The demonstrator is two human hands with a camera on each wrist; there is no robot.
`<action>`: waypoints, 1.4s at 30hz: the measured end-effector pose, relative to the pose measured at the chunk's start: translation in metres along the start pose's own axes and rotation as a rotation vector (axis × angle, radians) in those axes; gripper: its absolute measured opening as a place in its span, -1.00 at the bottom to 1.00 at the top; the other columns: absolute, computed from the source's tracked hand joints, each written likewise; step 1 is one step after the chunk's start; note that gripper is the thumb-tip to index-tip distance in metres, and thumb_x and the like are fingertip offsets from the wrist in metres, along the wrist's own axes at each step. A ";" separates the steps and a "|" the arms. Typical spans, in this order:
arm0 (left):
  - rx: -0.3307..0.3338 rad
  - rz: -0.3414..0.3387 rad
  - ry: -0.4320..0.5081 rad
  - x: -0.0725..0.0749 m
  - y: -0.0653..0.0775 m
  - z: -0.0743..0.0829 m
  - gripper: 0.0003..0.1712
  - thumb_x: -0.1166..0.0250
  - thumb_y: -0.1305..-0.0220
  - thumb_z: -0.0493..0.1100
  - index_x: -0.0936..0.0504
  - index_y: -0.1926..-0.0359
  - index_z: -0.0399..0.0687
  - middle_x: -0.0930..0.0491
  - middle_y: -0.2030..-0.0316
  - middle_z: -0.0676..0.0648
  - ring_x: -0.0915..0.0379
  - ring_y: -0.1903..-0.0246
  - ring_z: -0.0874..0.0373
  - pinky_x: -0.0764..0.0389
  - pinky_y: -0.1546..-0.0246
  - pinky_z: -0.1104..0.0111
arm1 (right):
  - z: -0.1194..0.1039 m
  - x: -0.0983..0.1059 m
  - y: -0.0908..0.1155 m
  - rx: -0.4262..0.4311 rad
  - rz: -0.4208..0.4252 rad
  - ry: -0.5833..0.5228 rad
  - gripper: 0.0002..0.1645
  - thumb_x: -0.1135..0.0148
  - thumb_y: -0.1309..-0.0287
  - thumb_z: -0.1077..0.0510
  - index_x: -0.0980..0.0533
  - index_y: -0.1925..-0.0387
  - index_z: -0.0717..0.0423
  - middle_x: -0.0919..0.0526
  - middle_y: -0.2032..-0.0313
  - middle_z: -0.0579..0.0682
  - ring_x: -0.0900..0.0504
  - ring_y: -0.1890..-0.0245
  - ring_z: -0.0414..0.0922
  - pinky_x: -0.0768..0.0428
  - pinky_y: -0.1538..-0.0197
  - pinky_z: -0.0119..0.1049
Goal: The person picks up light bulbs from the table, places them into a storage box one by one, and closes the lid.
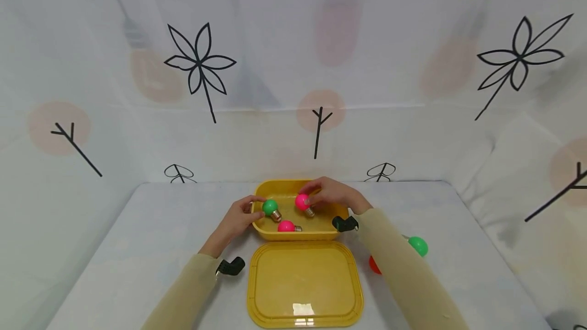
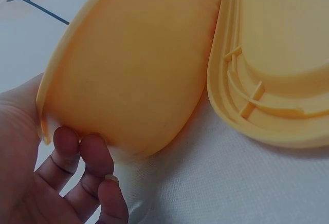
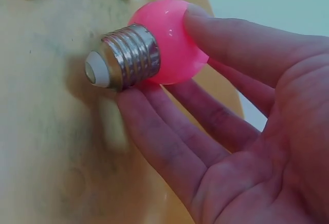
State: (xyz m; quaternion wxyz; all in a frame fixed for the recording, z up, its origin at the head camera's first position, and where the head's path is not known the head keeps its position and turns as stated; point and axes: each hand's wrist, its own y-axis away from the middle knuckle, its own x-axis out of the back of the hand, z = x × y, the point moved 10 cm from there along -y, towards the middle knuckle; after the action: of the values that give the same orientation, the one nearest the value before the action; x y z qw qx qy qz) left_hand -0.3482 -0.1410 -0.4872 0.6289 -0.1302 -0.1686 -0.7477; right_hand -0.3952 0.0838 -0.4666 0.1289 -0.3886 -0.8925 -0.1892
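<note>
In the head view my left hand (image 1: pixel 239 214) reaches over the left end of the yellow box (image 1: pixel 300 236). Its thumb and forefinger pinch a green light bulb (image 1: pixel 270 207) inside, while in the left wrist view the other fingers (image 2: pixel 95 154) curl by the outer wall. My right hand (image 1: pixel 332 192) holds a pink light bulb (image 1: pixel 302 201) over the box floor. In the right wrist view the thumb lies on the pink globe (image 3: pixel 172 41) and fingers support it from below, metal screw base facing out. Another pink light bulb (image 1: pixel 286 226) lies near the box's front wall.
A yellow lid (image 1: pixel 304 279) lies on the white table (image 1: pixel 137 253) in front of the box. To the right, a green bulb (image 1: pixel 418 245) and a red bulb (image 1: pixel 374 265) are partly hidden by my right sleeve (image 1: pixel 399 269). A patterned cloth rises behind.
</note>
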 end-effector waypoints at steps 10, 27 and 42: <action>0.000 0.002 0.009 0.000 0.001 0.000 -0.60 -0.39 -0.22 -0.24 -0.64 -0.10 0.04 -0.29 0.50 -0.07 -0.28 0.50 0.07 -0.35 0.49 0.39 | 0.000 -0.003 -0.001 0.005 0.001 0.006 -0.55 -0.30 -0.20 0.23 -0.57 -0.14 0.21 -0.61 -0.03 0.07 -0.62 0.08 -0.01 -0.63 -0.03 -0.11; 0.000 0.005 -0.002 0.000 0.003 0.001 -0.60 -0.39 -0.23 -0.24 -0.64 -0.10 0.02 -0.28 0.51 -0.07 -0.28 0.51 0.06 -0.35 0.50 0.40 | 0.001 -0.006 0.000 -0.034 -0.005 0.068 -0.55 -0.36 -0.11 0.22 -0.60 -0.08 0.17 -0.65 0.03 0.01 -0.60 0.16 -0.04 -0.62 0.03 -0.22; -0.005 -0.013 0.003 -0.001 0.003 0.003 -0.59 -0.37 -0.24 -0.24 -0.62 -0.13 0.00 -0.30 0.51 -0.06 -0.28 0.51 0.08 -0.35 0.50 0.41 | 0.006 -0.006 -0.004 -0.039 -0.018 0.101 -0.58 -0.39 -0.12 0.15 -0.61 -0.05 0.13 -0.66 0.05 -0.02 -0.62 0.20 -0.04 -0.64 0.05 -0.20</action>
State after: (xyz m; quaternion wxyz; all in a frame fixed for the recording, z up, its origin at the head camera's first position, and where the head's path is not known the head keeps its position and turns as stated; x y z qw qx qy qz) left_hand -0.3451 -0.1393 -0.4849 0.6240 -0.1294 -0.1665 -0.7524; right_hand -0.3946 0.0803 -0.4748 0.1647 -0.3731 -0.8844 -0.2272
